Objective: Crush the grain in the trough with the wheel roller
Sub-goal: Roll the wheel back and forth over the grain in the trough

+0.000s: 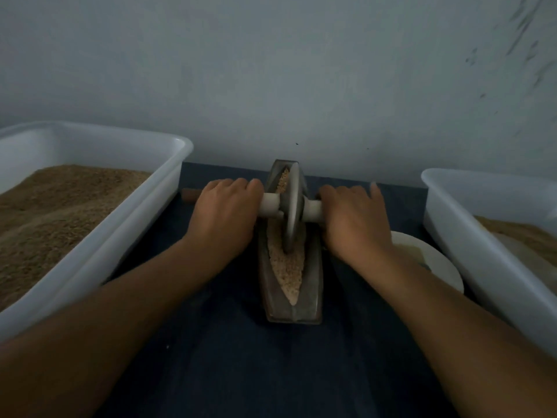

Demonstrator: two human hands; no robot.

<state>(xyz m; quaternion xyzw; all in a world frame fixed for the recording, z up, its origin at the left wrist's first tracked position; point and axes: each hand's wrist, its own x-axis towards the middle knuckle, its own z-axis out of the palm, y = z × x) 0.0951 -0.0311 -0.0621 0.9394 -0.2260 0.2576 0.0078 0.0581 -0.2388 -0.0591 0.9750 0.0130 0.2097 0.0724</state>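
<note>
A narrow boat-shaped metal trough (310, 300) lies lengthwise on the dark cloth, pointing at the wall. Pale crushed grain (287, 274) fills its groove. The metal wheel roller (291, 206) stands upright in the groove, toward the far half of the trough. A pale axle handle sticks out of each side of the wheel. My left hand (224, 217) grips the left handle, fingers curled over it. My right hand (352, 220) lies over the right handle, with its index finger raised; the grip underneath is hidden.
A large white tub (120, 236) full of brown grain stands at the left. Another white tub (470, 245) with some grain stands at the right. A white plate (437, 260) sits between the right tub and the trough. A grey wall rises just behind.
</note>
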